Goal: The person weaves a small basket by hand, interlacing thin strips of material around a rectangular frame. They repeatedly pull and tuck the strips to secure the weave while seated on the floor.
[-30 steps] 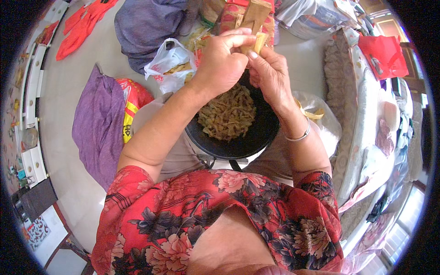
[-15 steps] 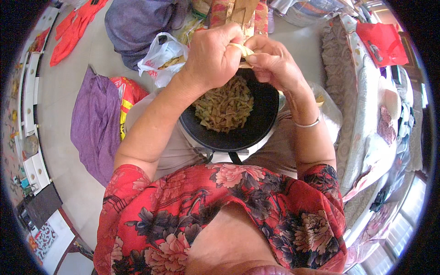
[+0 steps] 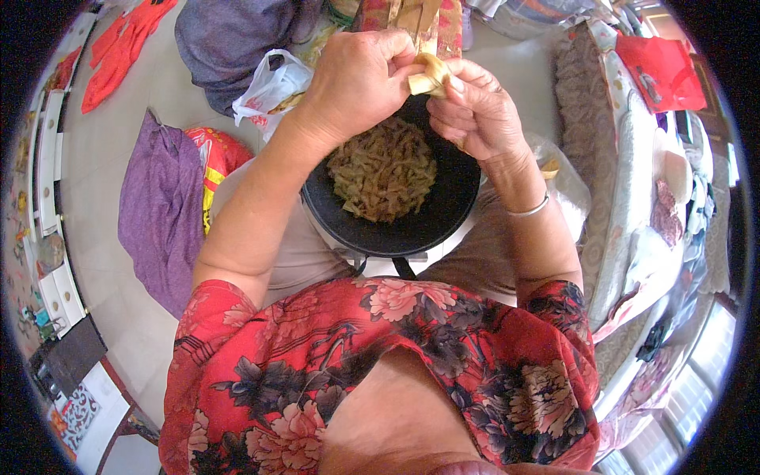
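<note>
Above the far side of a black pan (image 3: 455, 194), both hands hold a pale yellow flat strip (image 3: 430, 77) that is folded over or knotted into a small bundle. My left hand (image 3: 356, 87) is closed on its left side, fingers curled in. From the right, my right hand (image 3: 483, 111) pinches the bundle between thumb and fingers. The strip's exact material is not clear. Brownish-green shredded or folded pieces (image 3: 382, 170) make a heap in the pan, which rests between my knees.
Long tan flat strips (image 3: 419, 22) lie on a red patterned surface (image 3: 450, 36) beyond my hands. A white plastic bag (image 3: 277, 83) and a dark cloth bundle (image 3: 233, 47) are at the far left. Purple cloth (image 3: 162, 214) lies left; a clear plastic bag (image 3: 566, 186) is right.
The strip has turned and now shows as a thicker folded bundle. My right hand's fingers have shifted lower and opened out a little around it.
</note>
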`<state>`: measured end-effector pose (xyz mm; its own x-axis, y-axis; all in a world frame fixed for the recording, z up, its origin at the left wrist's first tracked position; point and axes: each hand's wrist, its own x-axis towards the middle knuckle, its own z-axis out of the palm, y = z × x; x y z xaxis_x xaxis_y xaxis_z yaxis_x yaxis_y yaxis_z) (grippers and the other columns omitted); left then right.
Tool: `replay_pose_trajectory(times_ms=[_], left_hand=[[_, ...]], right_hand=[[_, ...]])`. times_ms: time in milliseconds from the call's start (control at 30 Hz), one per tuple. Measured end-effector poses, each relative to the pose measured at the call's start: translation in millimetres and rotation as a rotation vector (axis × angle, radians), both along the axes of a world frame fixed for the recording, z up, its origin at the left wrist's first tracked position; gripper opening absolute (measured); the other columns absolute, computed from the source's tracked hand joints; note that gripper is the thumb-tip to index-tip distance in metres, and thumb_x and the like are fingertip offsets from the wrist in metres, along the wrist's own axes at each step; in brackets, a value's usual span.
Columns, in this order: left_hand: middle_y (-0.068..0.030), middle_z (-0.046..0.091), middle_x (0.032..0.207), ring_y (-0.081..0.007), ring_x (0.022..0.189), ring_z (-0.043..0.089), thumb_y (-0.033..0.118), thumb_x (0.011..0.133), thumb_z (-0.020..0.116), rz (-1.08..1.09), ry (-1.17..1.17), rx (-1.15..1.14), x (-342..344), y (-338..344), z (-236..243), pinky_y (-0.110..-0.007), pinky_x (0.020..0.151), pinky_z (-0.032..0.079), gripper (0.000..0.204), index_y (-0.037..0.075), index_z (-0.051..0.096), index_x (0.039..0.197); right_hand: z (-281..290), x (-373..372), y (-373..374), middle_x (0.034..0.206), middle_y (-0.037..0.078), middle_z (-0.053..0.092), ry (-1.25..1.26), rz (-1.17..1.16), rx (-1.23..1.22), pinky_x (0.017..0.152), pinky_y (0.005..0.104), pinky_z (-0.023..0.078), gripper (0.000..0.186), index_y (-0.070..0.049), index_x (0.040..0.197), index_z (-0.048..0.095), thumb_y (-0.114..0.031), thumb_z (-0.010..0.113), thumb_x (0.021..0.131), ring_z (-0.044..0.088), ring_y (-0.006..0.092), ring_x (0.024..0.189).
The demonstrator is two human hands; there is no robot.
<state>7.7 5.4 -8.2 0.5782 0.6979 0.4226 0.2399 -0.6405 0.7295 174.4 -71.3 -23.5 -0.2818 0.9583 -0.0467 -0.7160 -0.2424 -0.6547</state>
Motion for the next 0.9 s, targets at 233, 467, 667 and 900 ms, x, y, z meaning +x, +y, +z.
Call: replay_pose_trajectory(times_ms=[233,467,667,900], left_hand=[[0.0019,0.046,0.05,-0.0049,0.047,0.043,0.022,0.081,0.064,-0.219,0.128,-0.004,-7.6,6.8,5.4,-0.022,0.043,0.033,0.028,0.001,0.055,0.065],[0.0039,0.04,0.044,-0.0041,0.035,0.035,0.027,0.085,0.058,-0.61,-0.368,-0.956,-32.7,13.4,24.2,-0.019,0.033,0.026,0.036,0.008,0.049,0.056],[-0.0037,0.052,0.057,-0.0128,0.05,0.05,0.032,0.085,0.057,-0.393,0.112,-0.441,-40.5,28.1,20.4,-0.025,0.047,0.038,0.034,0.002,0.057,0.069],[-0.0151,0.059,0.077,-0.0334,0.072,0.058,0.029,0.083,0.057,-0.3,0.391,0.106,-18.9,-4.4,1.1,-0.04,0.065,0.046,0.026,0.003,0.054,0.088]], right_hand=[[6.5,-7.3,1.7,0.06,-0.005,0.041,-0.465,-0.14,-0.003,0.04,0.0187,0.024,0.013,-0.006,0.096,0.056,-0.015,0.056,0.087,0.032,0.0036,0.046],[30.4,26.6,-6.0,0.061,-0.001,0.053,-0.669,-0.209,0.211,0.043,0.0177,0.034,0.013,-0.001,0.088,0.062,-0.012,0.062,0.083,0.045,0.0041,0.049],[22.7,30.1,-5.0,0.061,-0.001,0.056,-0.792,-0.193,0.122,0.043,0.018,0.034,0.01,-0.002,0.081,0.064,-0.012,0.064,0.081,0.046,0.0044,0.049],[16.4,3.2,-2.9,0.063,-0.004,0.055,-1.041,-0.129,0.135,0.05,0.0208,0.038,0.011,0.0,0.076,0.064,-0.01,0.065,0.08,0.047,0.0036,0.058]])
